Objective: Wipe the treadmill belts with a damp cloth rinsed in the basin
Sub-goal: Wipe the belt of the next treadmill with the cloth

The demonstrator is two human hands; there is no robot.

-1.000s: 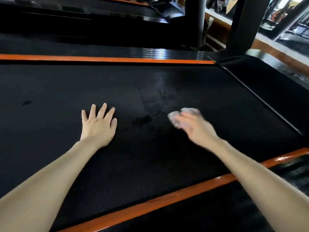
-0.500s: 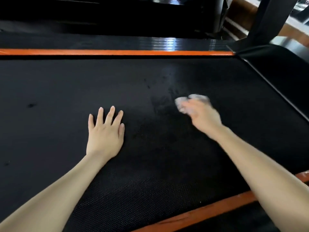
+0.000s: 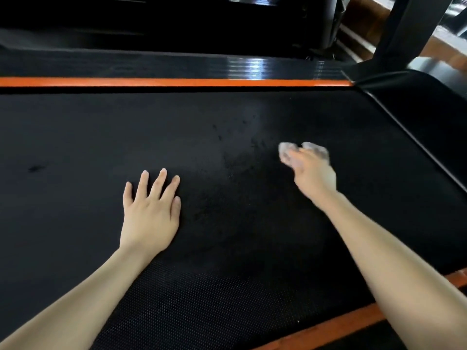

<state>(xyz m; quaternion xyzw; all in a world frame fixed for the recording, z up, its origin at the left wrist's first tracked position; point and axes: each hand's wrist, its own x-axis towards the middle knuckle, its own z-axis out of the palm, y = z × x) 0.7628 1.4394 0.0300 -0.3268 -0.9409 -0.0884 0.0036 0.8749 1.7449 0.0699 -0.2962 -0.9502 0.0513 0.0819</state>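
Observation:
The black treadmill belt fills most of the view, with orange stripes along its far and near edges. My left hand lies flat on the belt with fingers spread. My right hand holds a small pale cloth bunched under its fingers and presses it on the belt, right of centre. The cloth and that hand are blurred. Dark wet patches and specks mark the belt between and beyond the hands.
The far orange stripe borders a glossy black side rail. A black upright post rises at the top right, beside the motor cover. The near orange stripe runs under my right forearm. No basin shows.
My right hand has carried the cloth farther up the belt and slightly right. My left hand stays planted flat. The camera has tipped down and closer.

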